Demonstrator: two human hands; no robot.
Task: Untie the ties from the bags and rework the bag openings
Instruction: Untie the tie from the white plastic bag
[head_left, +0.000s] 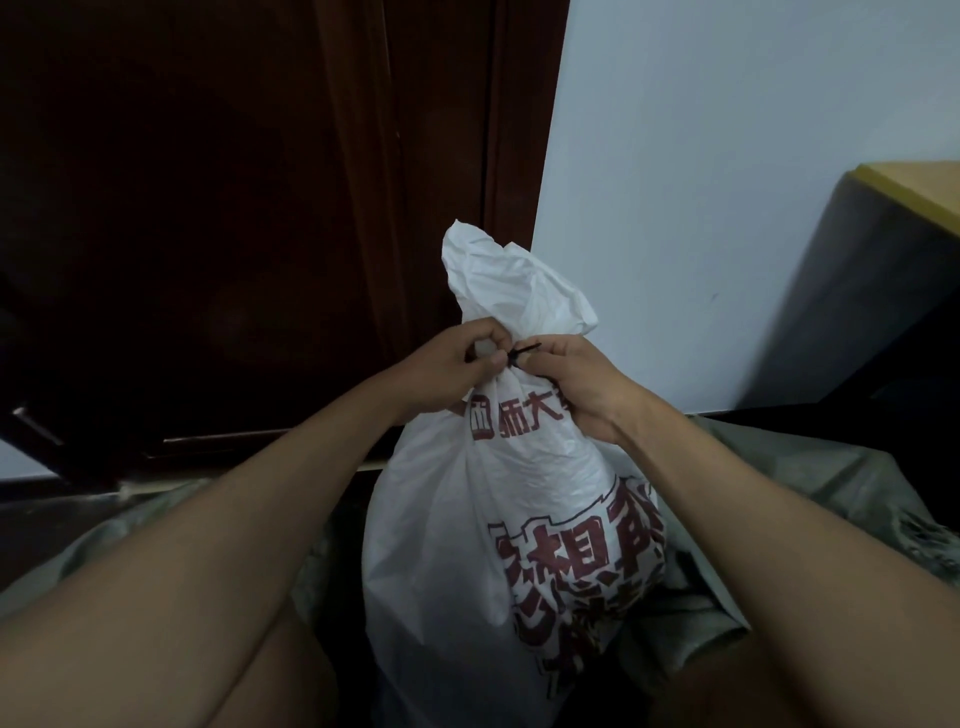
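- Two sets of fingertips meet at the thin black twist tie (522, 352) round the neck of the white printed plastic bag (447, 545): my left hand (447, 371) pinches the neck just left of it, and my right hand (571, 384) nips the tie's loose ends.
- Bag stands upright between my knees, near centre, gathered top flaring above the tie.
- Risk, as I judge it: tugging instead of untwisting could tear the thin film or tighten the knot.
- Dark red Chinese lettering runs down the bag; creases make it only partly legible.

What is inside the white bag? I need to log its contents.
Its contents cannot be seen: the white bag is opaque, its neck cinched by a black tie that both hands pinch.
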